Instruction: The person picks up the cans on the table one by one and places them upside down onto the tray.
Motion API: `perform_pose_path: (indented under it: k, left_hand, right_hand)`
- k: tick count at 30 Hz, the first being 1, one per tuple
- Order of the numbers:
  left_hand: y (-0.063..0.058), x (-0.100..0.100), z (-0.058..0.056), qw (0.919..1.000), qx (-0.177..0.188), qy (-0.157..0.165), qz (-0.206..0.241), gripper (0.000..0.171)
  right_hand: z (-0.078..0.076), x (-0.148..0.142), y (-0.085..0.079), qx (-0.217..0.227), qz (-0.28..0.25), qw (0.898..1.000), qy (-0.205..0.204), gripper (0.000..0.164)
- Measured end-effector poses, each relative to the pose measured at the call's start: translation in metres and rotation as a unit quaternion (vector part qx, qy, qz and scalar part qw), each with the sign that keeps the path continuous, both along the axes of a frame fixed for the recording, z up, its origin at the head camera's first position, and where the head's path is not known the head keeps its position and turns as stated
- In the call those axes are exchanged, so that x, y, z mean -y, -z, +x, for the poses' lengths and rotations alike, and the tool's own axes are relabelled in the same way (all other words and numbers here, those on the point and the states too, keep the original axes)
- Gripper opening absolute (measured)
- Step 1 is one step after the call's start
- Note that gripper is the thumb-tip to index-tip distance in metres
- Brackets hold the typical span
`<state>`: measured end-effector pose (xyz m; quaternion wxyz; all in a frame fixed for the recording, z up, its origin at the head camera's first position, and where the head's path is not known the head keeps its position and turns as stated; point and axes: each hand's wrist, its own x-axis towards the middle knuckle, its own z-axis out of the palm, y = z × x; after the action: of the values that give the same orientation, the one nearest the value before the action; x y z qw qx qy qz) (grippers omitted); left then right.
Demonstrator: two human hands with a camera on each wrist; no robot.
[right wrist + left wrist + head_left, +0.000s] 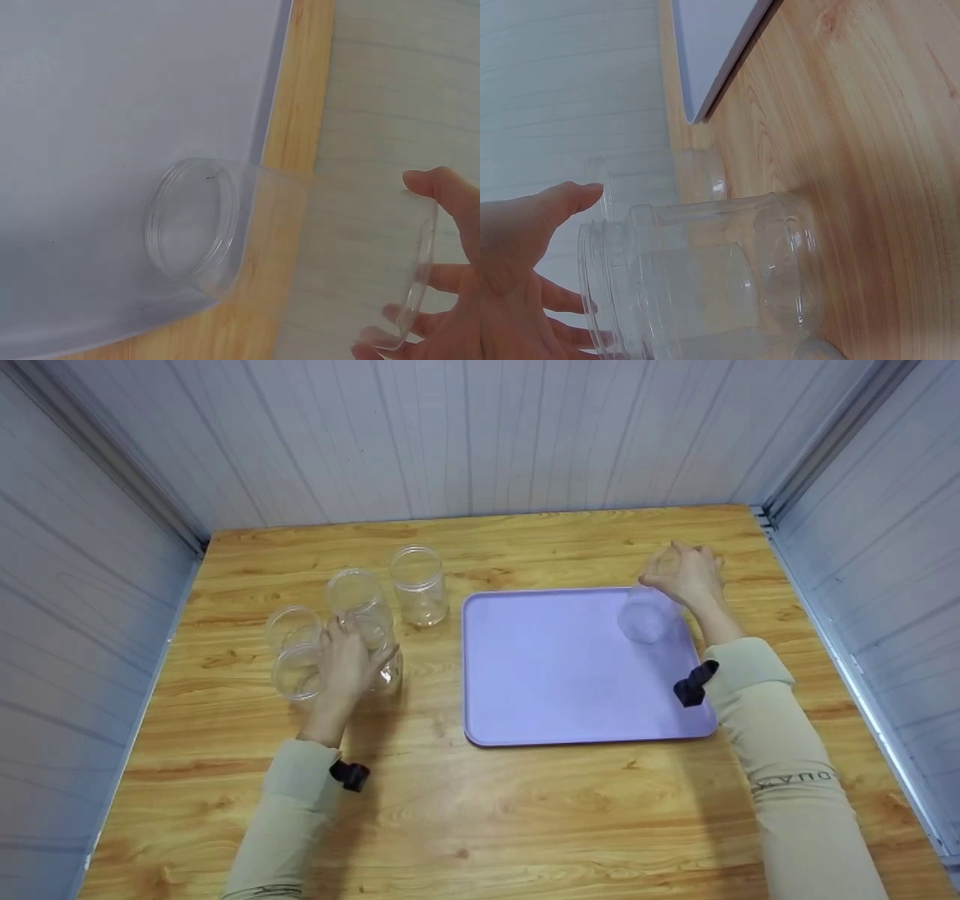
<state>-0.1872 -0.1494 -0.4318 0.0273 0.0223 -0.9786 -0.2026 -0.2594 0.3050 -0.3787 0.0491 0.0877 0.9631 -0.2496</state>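
Note:
My right hand [690, 577] grips a clear plastic jar [352, 247] by its base end, fingers and thumb spread round the edge. That jar is upside down, its ringed mouth over the far right corner of the lilac tray [562, 675]; whether it touches the tray I cannot tell. At the left, my left hand [345, 660] reaches over a group of similar jars. In the left wrist view its thumb and fingers are spread about the mouth of an upright clear jar [705, 292], the thumb apart from that rim.
Other clear jars stand around the left hand, among them a back jar [418, 589] nearest the tray and a front-left jar [298, 679]. All rest on the wooden table [480, 817]. Panelled walls [465, 442] close in the back and both sides.

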Motion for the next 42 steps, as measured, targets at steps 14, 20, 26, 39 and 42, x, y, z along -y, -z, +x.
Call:
perform_pose_path:
  k: [14,20,26,39,42]
  left_hand:
    - [0.002,0.004,-0.001,0.9997,-0.023,0.004,0.011,0.079]
    - [0.002,0.005,-0.001,0.9996,-0.019,0.001,0.019,0.080]
    - [0.003,0.003,0.000,0.9989,-0.045,0.002,0.015,0.080]
    - [-0.013,-0.005,0.009,0.9968,-0.075,0.028,-0.001,0.079]
    - [-0.015,-0.008,0.012,0.9964,-0.081,0.025,-0.004,0.078]
  right_hand:
    - [-0.001,0.004,0.000,0.019,0.012,1.000,0.000,0.091]
    - [0.000,0.004,-0.001,0.027,0.004,1.000,0.000,0.095]
    - [0.000,0.004,-0.006,0.029,-0.003,0.999,0.023,0.103]
    - [0.009,0.012,-0.023,-0.009,0.000,1.000,-0.004,0.088]
    - [0.012,0.014,-0.025,-0.021,-0.002,1.000,-0.012,0.085]
